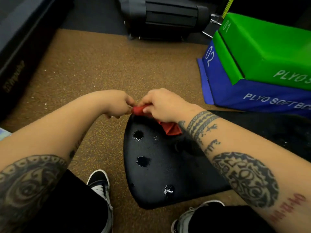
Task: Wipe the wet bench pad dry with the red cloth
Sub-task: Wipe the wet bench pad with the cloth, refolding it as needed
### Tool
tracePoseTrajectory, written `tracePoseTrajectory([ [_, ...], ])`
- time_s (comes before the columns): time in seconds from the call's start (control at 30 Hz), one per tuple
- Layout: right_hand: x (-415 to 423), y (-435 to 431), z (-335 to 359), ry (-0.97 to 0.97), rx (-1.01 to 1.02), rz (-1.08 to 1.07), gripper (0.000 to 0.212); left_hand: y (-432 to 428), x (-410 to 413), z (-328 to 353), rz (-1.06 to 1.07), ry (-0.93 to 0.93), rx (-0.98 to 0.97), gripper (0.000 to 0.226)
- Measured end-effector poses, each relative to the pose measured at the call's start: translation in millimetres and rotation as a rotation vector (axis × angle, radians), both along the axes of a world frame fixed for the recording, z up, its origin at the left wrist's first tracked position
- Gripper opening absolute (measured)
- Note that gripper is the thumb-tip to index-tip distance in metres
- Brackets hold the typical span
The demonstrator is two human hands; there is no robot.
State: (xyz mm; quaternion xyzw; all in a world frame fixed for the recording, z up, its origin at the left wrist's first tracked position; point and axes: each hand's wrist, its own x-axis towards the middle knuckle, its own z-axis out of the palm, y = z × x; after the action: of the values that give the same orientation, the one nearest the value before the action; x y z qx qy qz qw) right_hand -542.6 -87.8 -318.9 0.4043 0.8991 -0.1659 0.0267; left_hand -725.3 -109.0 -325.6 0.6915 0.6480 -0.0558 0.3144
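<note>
A black bench pad stands in front of me, low in the view, with three glossy puddles of water on its top. The red cloth is bunched at the pad's far end. My right hand grips the cloth from above, and part of the cloth hangs out below my wrist. My left hand pinches the cloth's left end, just past the pad's far edge. Both forearms reach forward over the pad and the floor.
Stacked plyo soft boxes, green over blue, stand at the right. A black machine base sits at the far middle, and a dark padded unit runs along the left. My shoes rest on brown speckled floor.
</note>
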Motion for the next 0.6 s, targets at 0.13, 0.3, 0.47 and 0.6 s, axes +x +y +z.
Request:
tracePoseTrajectory([
  [0.13,-10,-21,-18,0.000,0.026,0.022,0.028,-1,-6,-3,0.009,0.012,0.021,0.039],
  [0.3,14,-25,2,-0.135,-0.124,0.080,0.026,-7,-5,-6,-0.005,-0.040,0.013,0.036],
  [0.47,29,-28,-12,0.041,0.065,-0.184,0.030,-13,0,-10,-0.040,0.034,0.116,0.053],
  [0.6,32,-50,-18,0.010,-0.011,-0.227,0.037,-17,4,-16,-0.046,0.054,0.171,0.060],
])
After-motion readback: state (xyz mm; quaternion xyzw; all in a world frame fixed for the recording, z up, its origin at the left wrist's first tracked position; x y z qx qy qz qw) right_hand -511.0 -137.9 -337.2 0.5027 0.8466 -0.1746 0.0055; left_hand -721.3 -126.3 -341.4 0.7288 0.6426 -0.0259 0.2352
